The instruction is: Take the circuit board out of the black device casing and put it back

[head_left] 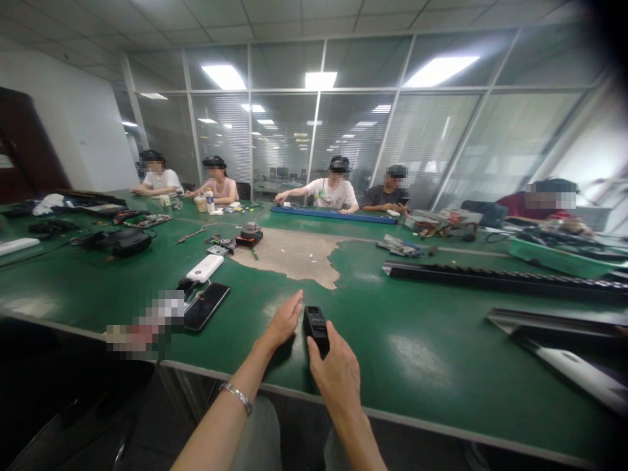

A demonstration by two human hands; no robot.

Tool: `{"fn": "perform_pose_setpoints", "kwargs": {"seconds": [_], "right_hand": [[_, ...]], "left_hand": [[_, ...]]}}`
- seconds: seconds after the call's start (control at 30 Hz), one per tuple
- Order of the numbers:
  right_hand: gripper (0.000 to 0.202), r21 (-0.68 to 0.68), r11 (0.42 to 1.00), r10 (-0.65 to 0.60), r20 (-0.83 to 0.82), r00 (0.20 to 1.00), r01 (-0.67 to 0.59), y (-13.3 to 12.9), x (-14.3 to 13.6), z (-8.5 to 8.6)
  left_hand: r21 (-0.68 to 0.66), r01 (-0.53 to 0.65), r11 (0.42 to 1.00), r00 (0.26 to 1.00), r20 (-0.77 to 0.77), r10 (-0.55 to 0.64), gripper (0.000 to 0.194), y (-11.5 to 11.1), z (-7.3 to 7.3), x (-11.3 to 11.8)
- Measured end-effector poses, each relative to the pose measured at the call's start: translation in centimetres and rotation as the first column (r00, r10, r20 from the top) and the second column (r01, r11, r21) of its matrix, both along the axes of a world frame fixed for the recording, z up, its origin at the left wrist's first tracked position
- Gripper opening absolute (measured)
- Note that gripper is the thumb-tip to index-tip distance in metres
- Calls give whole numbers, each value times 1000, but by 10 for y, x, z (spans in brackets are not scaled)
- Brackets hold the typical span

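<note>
A: In this view from the head, what did the right hand [338, 366] hold?

B: I grasped a black box-shaped device [315, 324] with it, thumb along the left side and fingers along the right. The slotted end faced up and away from me.

A: And the left hand [286, 319]?

B: I held it free of any object, its fingers extended and together, just beside the device on the left. I wore a silver bracelet [236, 398] on that wrist.

A: Where did the device lie relative to the table [441, 314]?

B: It was over the near part of the green top, in front of me; I could not tell whether its lower end touched the surface. An irregular tan patch [289, 255] lay beyond it.

A: What surrounded it?

B: To my left lay a black smartphone [207, 307], with a white power bank [205, 268] just beyond. To my right lay a long black rail [490, 278]. At the far side, a person in a printed white T-shirt [333, 193] sat behind a long blue bar [333, 214].
</note>
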State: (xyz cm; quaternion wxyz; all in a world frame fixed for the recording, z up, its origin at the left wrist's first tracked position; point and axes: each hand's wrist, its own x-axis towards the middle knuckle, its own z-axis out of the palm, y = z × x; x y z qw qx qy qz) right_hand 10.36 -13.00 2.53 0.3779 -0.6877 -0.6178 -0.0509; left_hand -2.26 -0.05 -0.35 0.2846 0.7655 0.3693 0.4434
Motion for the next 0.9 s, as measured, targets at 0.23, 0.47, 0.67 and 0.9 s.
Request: {"fn": "perform_pose_setpoints", "kwargs": {"seconds": [0.23,0.47,0.67,0.9], "right_hand": [[55,85,996,29,-19,999,-28,-4,-2,-22],[61,120,991,70,-44,997,-64,-1,2,-20],[53,84,996,43,-32,999,-40,1,2,-20],[57,66,998,5,-121,993,3,-1,-1,0]], "left_hand": [[93,-1,996,991,-137,14,39,-4,5,0],[115,23,993,980,-198,0,38,-8,12,0],[119,10,993,983,-184,12,38,-7,9,0],[107,-27,994,992,-123,40,39,-2,0,0]]}}
